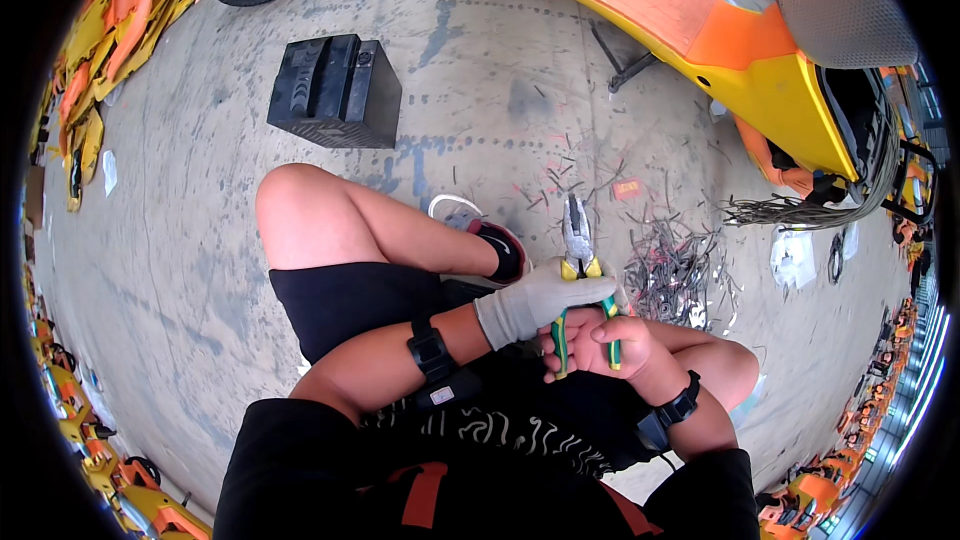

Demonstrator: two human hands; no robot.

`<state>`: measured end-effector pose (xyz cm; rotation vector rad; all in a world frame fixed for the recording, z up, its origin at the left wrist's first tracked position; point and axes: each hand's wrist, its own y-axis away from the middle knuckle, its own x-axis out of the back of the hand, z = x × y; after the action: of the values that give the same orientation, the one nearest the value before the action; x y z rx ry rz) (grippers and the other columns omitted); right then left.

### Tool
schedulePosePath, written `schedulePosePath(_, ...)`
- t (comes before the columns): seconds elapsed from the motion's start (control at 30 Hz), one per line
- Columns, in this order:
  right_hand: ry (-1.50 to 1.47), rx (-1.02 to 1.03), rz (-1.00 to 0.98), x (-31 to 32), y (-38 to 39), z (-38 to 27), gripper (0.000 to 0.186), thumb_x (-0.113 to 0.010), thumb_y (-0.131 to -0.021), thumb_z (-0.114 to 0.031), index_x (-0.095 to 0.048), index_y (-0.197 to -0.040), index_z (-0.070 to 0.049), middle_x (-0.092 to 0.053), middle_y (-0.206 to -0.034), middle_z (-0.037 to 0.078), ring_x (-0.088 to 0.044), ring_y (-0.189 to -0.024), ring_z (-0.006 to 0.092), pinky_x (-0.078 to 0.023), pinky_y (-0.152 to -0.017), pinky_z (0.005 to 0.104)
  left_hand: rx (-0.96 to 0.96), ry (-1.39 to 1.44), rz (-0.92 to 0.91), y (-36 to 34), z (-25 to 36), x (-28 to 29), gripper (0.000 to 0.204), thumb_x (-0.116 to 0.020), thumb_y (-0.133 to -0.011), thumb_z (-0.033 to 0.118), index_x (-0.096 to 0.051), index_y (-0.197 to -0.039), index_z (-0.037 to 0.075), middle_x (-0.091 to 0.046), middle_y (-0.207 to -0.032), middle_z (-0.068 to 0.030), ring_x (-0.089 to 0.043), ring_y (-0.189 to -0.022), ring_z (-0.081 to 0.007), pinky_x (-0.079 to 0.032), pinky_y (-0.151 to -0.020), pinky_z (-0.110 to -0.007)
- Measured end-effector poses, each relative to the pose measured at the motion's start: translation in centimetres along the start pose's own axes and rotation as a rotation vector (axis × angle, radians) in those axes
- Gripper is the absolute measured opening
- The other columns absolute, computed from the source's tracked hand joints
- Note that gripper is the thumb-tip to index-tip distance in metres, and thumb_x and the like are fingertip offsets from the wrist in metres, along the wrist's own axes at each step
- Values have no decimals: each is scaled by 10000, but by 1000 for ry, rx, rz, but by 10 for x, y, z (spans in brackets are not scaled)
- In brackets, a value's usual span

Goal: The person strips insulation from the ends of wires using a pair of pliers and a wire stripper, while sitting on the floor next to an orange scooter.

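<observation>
A pair of pliers [577, 230] with green and yellow handles is in front of my body, jaws pointing away from me. My left hand [530, 304], in a pale glove, is closed around the pliers near the pivot. Bare, my right hand [612, 343] curls about the two handles, its thumb by the right one. The handles stand apart, and the jaw tips look close together. Some right-hand fingers are partly hidden behind the handles. Beyond the hands lies a heap of short dark cut wire pieces [675, 265] on the floor.
A black box with a handle [345, 90] stands ahead on the left. To the right is a yellow and orange scooter body [775, 90], a long bundle of grey wires [820, 212] hanging from it. White plastic [793, 258] lies below. Orange and yellow panels [125, 15] are piled far left.
</observation>
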<state>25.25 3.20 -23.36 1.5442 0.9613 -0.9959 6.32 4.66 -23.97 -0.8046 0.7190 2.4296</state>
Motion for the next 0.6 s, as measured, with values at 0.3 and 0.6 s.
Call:
schedulePosePath(0.3,-58,-5,50,-31,1,12,736,-635,-894,-373,-445,-1427,97,-563,-1382,244,-584,-1234,365,-404,-1102,496,-48,118,-60,12,19,-6,133,-612,-983,134,-639,-999,5,-709,-987,-132,-687,-955,-226,-554,-890,-357)
schedulePosePath(0.6,-172,107,63,-27,-22,38,585,-557,-905,-394,-568,-1273,60,-607,-1021,102,-579,-878,259,-467,-876,431,73,457,-86,10,-20,12,145,-609,-990,146,-620,-1022,4,-687,-1003,-155,-682,-951,-292,-554,-926,-474)
